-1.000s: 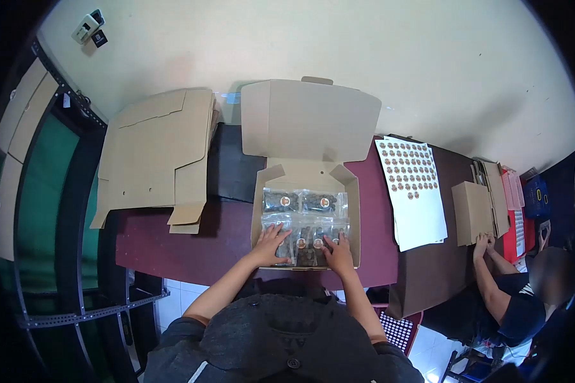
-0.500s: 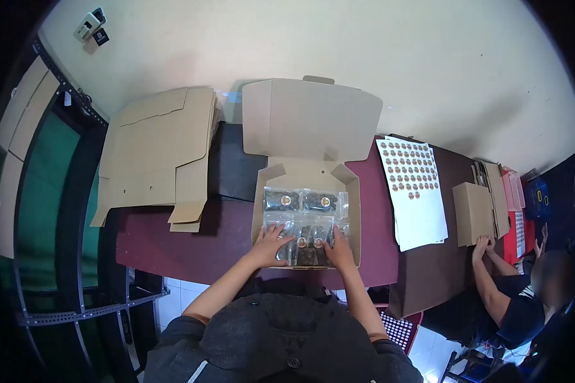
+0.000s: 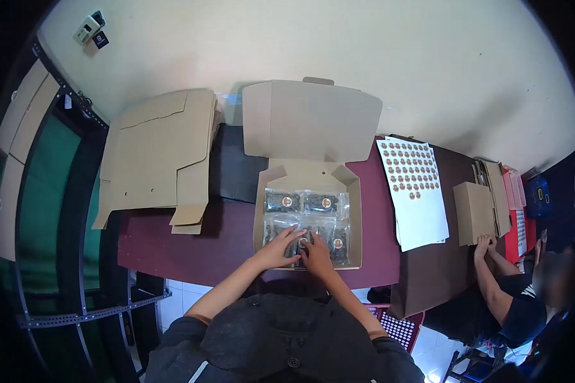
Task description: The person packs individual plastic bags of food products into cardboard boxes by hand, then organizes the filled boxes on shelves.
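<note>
An open cardboard box (image 3: pixel 358 220) stands in front of me with its lid (image 3: pixel 313 121) raised against the wall. Inside lie clear pouches of dark pieces with round orange-brown stickers: a back left pouch (image 3: pixel 283 202), a back right pouch (image 3: pixel 326 203) and several in the front row, such as the front right pouch (image 3: pixel 340 246). My left hand (image 3: pixel 278 250) rests over the front left pouches, fingers spread. Close beside it, my right hand (image 3: pixel 317 256) touches the middle front pouch, fingers apart and slightly bent. Both hands partly cover the pouches beneath.
Flattened cardboard boxes (image 3: pixel 153 156) are stacked at the left of the maroon table (image 3: pixel 172 249). Sticker sheets (image 3: pixel 421 217) lie to the right. Farther right, a co-worker's hands (image 3: pixel 484 246) touch a small cardboard box (image 3: pixel 473 207). A metal rack (image 3: pixel 76 210) stands at far left.
My right hand has moved left from the front right pouch to the middle one, uncovering the right pouch's sticker. My left hand has shifted slightly right.
</note>
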Tool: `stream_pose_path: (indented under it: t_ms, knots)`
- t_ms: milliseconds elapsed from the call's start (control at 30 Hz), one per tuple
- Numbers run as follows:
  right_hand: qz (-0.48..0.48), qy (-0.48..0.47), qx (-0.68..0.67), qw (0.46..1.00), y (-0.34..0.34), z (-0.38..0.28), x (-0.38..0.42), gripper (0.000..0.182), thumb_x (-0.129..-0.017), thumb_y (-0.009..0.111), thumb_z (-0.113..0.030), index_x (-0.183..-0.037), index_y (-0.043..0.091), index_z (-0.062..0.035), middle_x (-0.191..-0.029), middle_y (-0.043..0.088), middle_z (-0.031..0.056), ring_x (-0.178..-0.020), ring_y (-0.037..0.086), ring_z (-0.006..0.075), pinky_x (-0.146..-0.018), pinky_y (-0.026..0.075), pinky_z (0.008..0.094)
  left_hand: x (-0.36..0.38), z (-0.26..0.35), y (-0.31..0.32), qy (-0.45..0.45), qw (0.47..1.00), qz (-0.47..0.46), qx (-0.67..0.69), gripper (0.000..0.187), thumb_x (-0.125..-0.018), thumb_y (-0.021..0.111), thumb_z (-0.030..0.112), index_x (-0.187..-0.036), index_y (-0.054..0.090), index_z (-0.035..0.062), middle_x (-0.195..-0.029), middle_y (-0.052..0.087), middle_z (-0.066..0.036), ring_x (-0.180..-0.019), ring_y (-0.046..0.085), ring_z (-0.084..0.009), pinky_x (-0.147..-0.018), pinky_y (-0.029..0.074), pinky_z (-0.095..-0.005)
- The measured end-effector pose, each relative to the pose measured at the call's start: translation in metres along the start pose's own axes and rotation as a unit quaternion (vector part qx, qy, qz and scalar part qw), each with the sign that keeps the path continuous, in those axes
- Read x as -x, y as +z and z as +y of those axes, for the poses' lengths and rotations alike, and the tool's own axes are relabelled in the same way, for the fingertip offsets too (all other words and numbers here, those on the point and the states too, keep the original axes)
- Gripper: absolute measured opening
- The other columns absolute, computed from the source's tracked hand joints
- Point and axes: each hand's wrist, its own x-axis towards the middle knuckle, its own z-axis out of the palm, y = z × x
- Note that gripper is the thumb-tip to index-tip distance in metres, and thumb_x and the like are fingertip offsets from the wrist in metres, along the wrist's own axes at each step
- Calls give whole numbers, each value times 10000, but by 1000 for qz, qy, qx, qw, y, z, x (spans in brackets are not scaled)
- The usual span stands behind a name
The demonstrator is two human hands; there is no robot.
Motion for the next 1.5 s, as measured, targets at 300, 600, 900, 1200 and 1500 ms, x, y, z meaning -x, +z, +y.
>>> stream_pose_path:
  t_ms: [300,600,900,1200,1500]
  knots:
    - [-15,25,-31,999,-12,-10,7,337,-818,633,-288,-1109,635,-120,-1380,347,249,-1291,292,441,-1036,281,503,12,-29,8,-162,949,259,-75,504,-750,611,89,-1206,418,-7,-1327,291,-307,-1257,289,-466,-1054,262,-454]
    - [-6,10,-12,1000,-10,-19,3,310,-812,650,-334,-1001,674,-89,-1317,413,256,-1269,303,435,-1035,268,487,15,-36,30,-194,964,171,58,659,-802,605,195,-1347,302,-16,-1317,372,-276,-1248,365,-396,-1050,298,-410]
    - [54,39,-74,995,3,-12,2,303,-757,685,-209,-1017,632,-61,-1169,522,182,-1102,464,369,-946,371,442,24,-24,33,-209,968,73,-118,715,-817,612,238,-1415,250,85,-1406,180,-341,-1315,179,-500,-1069,244,-498]
    - [58,5,-67,996,3,-17,2,470,-791,639,-164,-1205,476,-13,-1158,511,207,-1089,467,394,-948,367,446,20,-8,17,-95,970,33,-222,658,-822,621,246,-1391,319,115,-1456,221,-189,-1333,195,-443,-1077,245,-484]
    - [42,-11,-48,998,0,-18,4,474,-800,628,-182,-1214,473,-12,-1193,474,233,-1128,436,402,-980,344,455,21,-10,20,-120,956,16,-267,613,-835,601,287,-1367,354,108,-1430,278,-178,-1307,276,-412,-1061,252,-518]
